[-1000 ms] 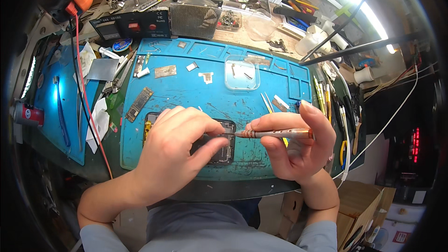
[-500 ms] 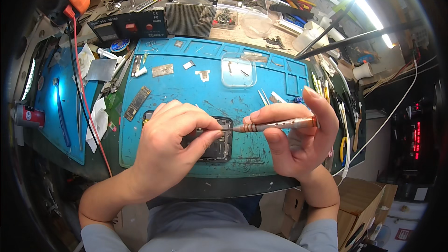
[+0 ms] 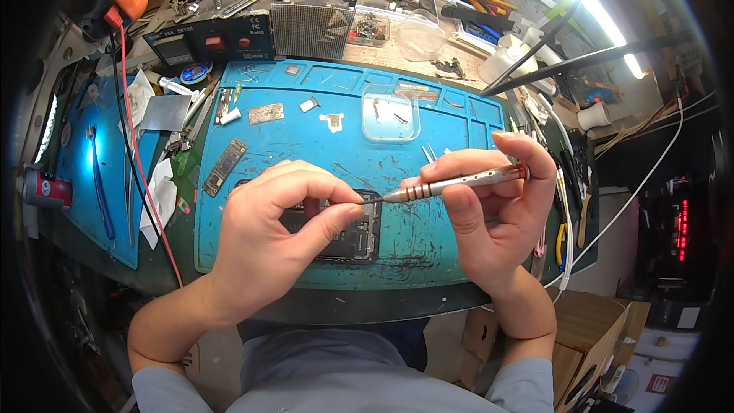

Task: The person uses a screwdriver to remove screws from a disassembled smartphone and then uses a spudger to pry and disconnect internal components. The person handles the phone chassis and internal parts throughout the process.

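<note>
My right hand (image 3: 501, 233) holds a silver precision screwdriver (image 3: 436, 186) with copper-coloured rings, its tail end resting against the raised index finger. Thumb and fingertips of my left hand (image 3: 267, 226) pinch the dark, thin bit (image 3: 372, 200) at the screwdriver's front end. Below both hands an opened phone (image 3: 355, 245) lies on the blue mat (image 3: 413, 252), its black battery and inner parts showing. My left hand covers much of the phone's left part. The screwdriver is above the phone, slanting up to the right.
A phone logic board (image 3: 225, 168) lies left of the phone. Small metal shields and a clear plastic box (image 3: 391, 116) sit farther back. Tweezers (image 3: 430, 154) lie behind my right hand. Red and black cables (image 3: 131, 134) hang at left; a power supply (image 3: 210, 42) stands behind.
The screwdriver has tilted, its tail end now higher, and moved slightly right. More of the dark bit shows between my left fingertips and the screwdriver body. My left hand stays nearly in place.
</note>
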A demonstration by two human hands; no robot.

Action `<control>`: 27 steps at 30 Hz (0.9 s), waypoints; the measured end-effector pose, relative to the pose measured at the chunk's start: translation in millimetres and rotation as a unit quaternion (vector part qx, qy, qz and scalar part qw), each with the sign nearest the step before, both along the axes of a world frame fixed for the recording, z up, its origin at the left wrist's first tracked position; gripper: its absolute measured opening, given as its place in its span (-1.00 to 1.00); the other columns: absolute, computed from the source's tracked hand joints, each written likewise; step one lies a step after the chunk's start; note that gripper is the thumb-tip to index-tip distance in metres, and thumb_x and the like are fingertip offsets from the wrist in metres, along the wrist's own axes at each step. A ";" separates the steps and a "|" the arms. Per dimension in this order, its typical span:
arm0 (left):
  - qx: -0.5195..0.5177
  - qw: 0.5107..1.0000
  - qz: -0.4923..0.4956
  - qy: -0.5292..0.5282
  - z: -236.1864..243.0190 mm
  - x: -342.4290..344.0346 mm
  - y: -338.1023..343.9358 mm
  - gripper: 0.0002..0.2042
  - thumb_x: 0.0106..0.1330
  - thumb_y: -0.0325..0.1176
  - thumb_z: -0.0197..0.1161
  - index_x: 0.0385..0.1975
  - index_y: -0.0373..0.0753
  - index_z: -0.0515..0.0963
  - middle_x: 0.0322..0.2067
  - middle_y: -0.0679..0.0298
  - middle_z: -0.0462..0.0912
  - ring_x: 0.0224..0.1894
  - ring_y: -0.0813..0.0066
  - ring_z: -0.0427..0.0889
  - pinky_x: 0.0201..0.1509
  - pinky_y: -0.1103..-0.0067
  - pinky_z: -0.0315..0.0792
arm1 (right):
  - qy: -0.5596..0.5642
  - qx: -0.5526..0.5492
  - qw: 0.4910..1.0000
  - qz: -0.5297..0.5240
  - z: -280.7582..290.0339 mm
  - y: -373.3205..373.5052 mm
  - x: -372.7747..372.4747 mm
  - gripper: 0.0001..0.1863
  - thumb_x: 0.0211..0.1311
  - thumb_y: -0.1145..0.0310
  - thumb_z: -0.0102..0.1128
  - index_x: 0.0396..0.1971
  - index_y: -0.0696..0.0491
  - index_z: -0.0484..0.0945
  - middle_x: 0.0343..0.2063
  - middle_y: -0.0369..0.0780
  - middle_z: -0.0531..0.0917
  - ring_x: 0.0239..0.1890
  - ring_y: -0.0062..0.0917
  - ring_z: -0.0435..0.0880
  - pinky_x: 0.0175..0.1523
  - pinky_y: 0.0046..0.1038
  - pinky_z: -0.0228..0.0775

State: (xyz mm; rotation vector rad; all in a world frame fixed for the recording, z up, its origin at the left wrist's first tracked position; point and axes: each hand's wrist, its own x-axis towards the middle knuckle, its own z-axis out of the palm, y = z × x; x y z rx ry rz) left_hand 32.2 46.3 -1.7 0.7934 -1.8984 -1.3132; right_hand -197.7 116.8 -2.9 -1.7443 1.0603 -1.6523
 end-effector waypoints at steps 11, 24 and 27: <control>-0.168 0.978 -0.006 -0.122 -6.0 0.7 -0.5 -0.64 0.12 -0.44 0.57 -0.07 -0.24 0.67 -0.19 0.29 0.61 -0.13 0.35 0.56 0.03 0.44 0.42 | 0.059 -0.046 0.996 -0.046 -2.7 -1.3 -5.5 -0.34 0.43 0.62 0.25 0.38 0.25 0.09 -0.19 0.04 0.73 -0.17 -0.36 0.81 -0.01 -0.40 0.67; -0.390 0.859 -0.057 -0.326 -20.2 3.9 38.8 -0.22 0.13 0.15 0.40 0.32 -0.18 0.55 0.04 0.25 0.38 0.08 0.27 0.33 0.25 0.25 0.16 | 0.179 -0.090 0.979 -0.042 -7.0 -10.4 -11.9 -0.37 0.39 0.67 0.27 0.38 0.37 0.20 -0.08 0.06 0.71 -0.24 -0.34 0.83 -0.10 -0.37 0.70; -0.389 0.859 -0.057 -0.328 -18.7 3.2 38.1 -0.23 0.12 0.14 0.41 0.32 -0.18 0.55 0.05 0.25 0.39 0.09 0.27 0.33 0.27 0.26 0.15 | 0.194 -0.096 0.975 -0.039 -9.8 -11.9 -9.9 -0.40 0.37 0.64 0.30 0.35 0.36 0.29 -0.17 0.03 0.74 -0.29 -0.33 0.83 -0.24 -0.39 0.70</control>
